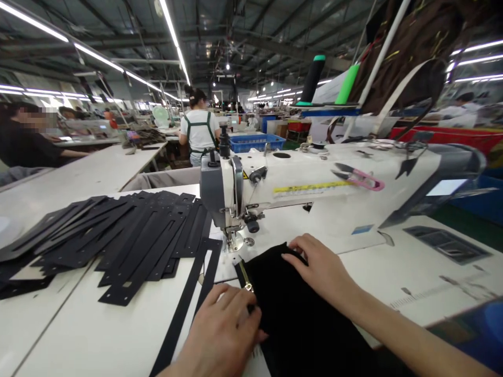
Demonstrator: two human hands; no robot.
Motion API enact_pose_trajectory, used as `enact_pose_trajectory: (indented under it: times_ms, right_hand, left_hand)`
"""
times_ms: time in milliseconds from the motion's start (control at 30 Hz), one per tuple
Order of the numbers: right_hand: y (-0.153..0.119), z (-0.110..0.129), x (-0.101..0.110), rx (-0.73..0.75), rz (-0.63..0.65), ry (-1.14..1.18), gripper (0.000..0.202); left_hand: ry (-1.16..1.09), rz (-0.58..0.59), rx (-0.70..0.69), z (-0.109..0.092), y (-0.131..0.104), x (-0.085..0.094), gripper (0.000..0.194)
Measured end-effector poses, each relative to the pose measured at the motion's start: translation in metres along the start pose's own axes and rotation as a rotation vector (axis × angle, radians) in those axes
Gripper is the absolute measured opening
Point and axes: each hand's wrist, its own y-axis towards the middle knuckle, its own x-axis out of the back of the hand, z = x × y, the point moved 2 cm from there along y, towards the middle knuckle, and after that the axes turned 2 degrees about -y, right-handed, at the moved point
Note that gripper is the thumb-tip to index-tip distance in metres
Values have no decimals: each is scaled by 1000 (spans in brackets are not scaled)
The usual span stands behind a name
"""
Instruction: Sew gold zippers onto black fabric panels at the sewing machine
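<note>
Black fabric (298,309) lies in front of the sewing machine (314,178), its far edge just short of the presser foot (234,242). A gold-toothed zipper (245,275) with a metal slider runs along the fabric's left edge. My left hand (226,330) is closed on that edge, just below the slider. My right hand (314,262) grips the fabric's far right corner between thumb and fingers. Left of the needle area lies a long black strip with a slot (184,303), partly under my left hand.
Many slotted black pieces (133,235) lie in an overlapping heap on the left of the table. Pink-handled thread snips (361,177) rest against the machine arm. Thread cones (312,81) stand behind it. A blue crate (257,142) and a person in a white shirt (198,128) are farther back.
</note>
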Motion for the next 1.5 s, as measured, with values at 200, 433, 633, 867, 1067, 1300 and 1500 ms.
enact_pose_trajectory:
  times_ms: [200, 433, 633, 867, 1067, 1300, 1500]
  right_hand:
    - [-2, 20, 17, 135, -31, 218, 10]
    - [-67, 56, 76, 275, 79, 185, 36]
    - [-47, 36, 144, 168, -193, 111, 25]
    - [25, 48, 73, 392, 57, 112, 15]
    - [15, 29, 0, 358, 80, 72, 6]
    - [0, 40, 22, 379, -49, 54, 24]
    - [17, 10, 48, -351, 272, 847, 27]
  left_hand:
    - [-209, 280, -216, 25, 32, 2, 13]
    - [-270, 251, -105, 11, 50, 21, 16]
    - [-612, 91, 271, -27, 55, 55, 13]
    - [-1339, 195, 904, -23, 3, 0, 16]
    - [-1173, 165, 1075, 11, -13, -21, 12]
    - [-1062, 167, 1075, 11, -12, -20, 12]
    - [-1217, 163, 1250, 10, -5, -8, 21]
